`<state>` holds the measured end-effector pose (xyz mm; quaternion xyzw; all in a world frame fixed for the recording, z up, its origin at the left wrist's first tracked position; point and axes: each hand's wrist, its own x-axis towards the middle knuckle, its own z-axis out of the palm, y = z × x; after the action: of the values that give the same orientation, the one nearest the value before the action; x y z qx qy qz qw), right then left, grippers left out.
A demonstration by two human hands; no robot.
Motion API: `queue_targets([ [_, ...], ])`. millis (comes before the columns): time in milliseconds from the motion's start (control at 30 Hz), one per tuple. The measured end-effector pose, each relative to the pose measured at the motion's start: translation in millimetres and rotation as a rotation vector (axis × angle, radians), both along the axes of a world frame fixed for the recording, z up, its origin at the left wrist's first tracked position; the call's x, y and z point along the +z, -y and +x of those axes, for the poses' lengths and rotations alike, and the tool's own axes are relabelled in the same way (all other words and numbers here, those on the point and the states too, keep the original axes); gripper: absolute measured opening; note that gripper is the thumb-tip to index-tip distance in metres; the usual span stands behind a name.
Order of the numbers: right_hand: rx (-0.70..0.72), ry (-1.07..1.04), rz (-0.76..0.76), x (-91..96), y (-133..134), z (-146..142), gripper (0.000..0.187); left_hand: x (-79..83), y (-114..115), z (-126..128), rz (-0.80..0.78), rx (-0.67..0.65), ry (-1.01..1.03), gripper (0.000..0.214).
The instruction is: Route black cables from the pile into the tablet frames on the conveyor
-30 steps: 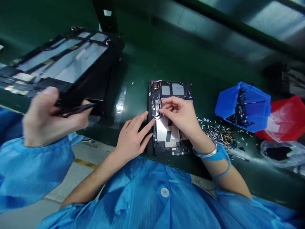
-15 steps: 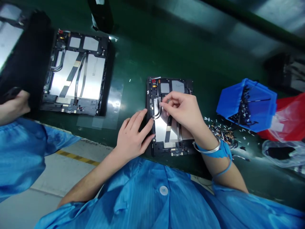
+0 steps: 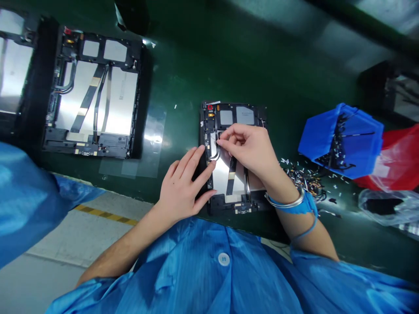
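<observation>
On the table (image 3: 183, 87) from here, the opened device (image 3: 220, 176) lies beneath the left hand (image 3: 181, 187), fingers spread at its edge, and the right hand (image 3: 247, 146), narrowed at a curved cable (image 3: 217, 153), grip unclear, apparently positioning it, which calls for delicate steadiness.

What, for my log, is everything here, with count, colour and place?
handled device: 1, black-silver, centre
other devices: 2, black-silver, left
film: count unclear, transparent, left of centre
bin: 1, blue, right
dark bits: many, black, in bin
loose bits: many, mixed, beside bin
container: 1, red, right
plastic bag: 1, clear, right
dark objects: 2, black, top left, right edge
bench: 1, green, under devices
floor: 1, grey, lower left
co-worker's sleeve: 1, blue, left edge
own smock: 1, blue, bottom
wristband: 1, blue, right wrist
bracelet: 1, silver, right wrist
left hand: 1, bare, handled device's left edge
right hand: 1, bare, over handled device
</observation>
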<state>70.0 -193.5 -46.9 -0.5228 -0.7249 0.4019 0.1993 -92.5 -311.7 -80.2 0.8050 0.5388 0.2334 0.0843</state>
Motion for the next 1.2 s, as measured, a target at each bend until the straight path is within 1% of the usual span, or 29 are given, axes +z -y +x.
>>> queue_targets([
  [67,0.013,0.025,0.025,-0.9,0.3,-0.4,0.008,-0.5,0.2,0.2,-0.001,0.004,-0.01,0.052],
  [133,0.033,0.078,0.08,-1.3,1.1,0.0,0.007,-0.8,0.3,0.5,0.009,0.009,-0.039,0.052],
  [233,0.053,0.221,0.267,0.0,4.4,3.7,0.008,-0.8,0.2,0.7,0.015,0.01,-0.076,0.052],
  [367,0.079,0.394,0.55,3.2,15.6,14.9,0.022,-0.4,-0.2,0.6,0.038,0.001,-0.075,0.052],
  [467,0.184,0.435,0.655,1.9,26.8,22.8,0.028,-0.8,-0.2,0.6,0.053,-0.003,-0.061,0.051],
  [533,0.264,0.45,0.682,-0.9,32.4,25.8,0.029,-1.6,0.0,0.7,0.043,0.0,-0.045,0.052],
  [600,0.313,0.467,0.691,-3.6,35.0,27.3,0.029,-2.3,0.2,0.8,0.037,0.005,-0.039,0.053],
  [733,0.348,0.472,0.694,-5.1,34.7,28.3,0.029,-2.7,0.1,0.7,0.045,0.008,-0.068,0.051],
  [800,0.36,0.493,0.727,-5.2,34.0,28.6,0.03,-2.2,-0.4,0.6,0.052,0.003,-0.074,0.05],
  [900,0.367,0.56,0.797,-7.6,31.7,26.8,0.032,-1.1,-0.9,0.5,0.068,-0.004,-0.078,0.05],
  [1033,0.348,0.654,0.761,-10.3,22.6,19.5,0.035,-0.5,-1.0,0.8,0.063,-0.006,-0.097,0.049],
  [1133,0.318,0.633,0.757,-2.9,19.5,21.0,0.035,-1.0,-1.4,0.6,0.062,-0.006,-0.082,0.048],
  [1200,0.266,0.575,0.757,6.2,26.2,31.7,0.034,-0.8,-1.9,-0.6,0.054,-0.007,-0.053,0.048],
])
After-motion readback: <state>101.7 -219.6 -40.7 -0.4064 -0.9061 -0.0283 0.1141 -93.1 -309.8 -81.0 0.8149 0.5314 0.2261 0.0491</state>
